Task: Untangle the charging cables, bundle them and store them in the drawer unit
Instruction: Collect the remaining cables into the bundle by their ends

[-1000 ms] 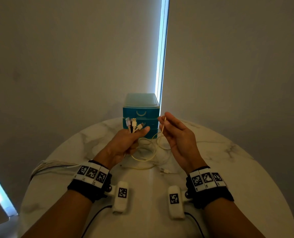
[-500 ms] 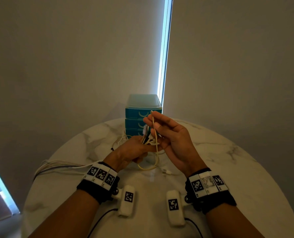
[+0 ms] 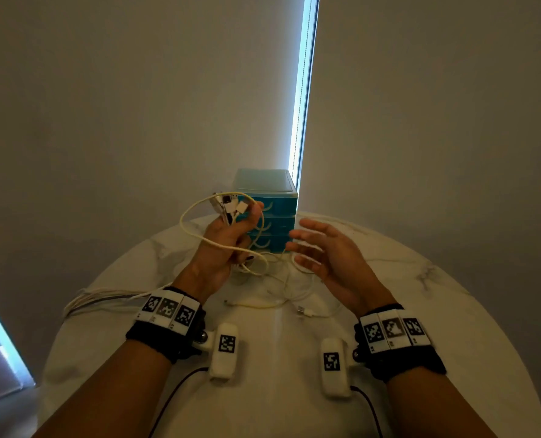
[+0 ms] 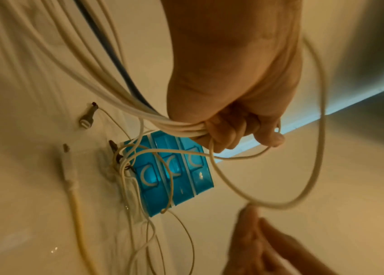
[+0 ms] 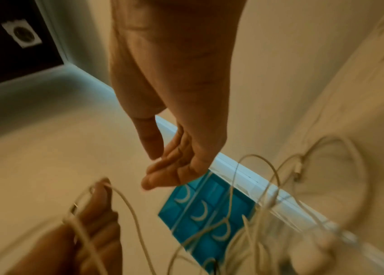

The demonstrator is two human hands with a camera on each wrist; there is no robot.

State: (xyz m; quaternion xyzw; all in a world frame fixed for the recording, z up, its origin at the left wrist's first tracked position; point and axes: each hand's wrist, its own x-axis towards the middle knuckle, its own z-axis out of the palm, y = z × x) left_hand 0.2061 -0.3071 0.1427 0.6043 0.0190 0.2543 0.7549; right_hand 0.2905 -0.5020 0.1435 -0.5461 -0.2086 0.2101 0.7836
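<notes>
My left hand [image 3: 231, 241] is raised above the table and grips a bunch of white charging cables [image 3: 228, 207], plug ends sticking up past the thumb. One cream cable loop [image 3: 187, 229] arcs round that hand. In the left wrist view the fingers [image 4: 228, 134] are curled round the cable bundle [image 4: 139, 111]. My right hand [image 3: 323, 251] hovers beside it, fingers spread and holding nothing; the right wrist view shows its palm [image 5: 181, 160] bare. The teal three-drawer unit [image 3: 272, 216] stands behind both hands with its drawers closed.
Loose cable ends [image 3: 278, 305] lie on the round marble table [image 3: 452, 311] between my wrists. More cables [image 3: 104, 301] trail off the table's left edge. A wall and a bright window strip [image 3: 304, 90] rise behind the drawer unit.
My left hand has lifted the cable bunch higher and to the left. My right hand has let go of the cream cable and drawn away to the right, fingers spread.
</notes>
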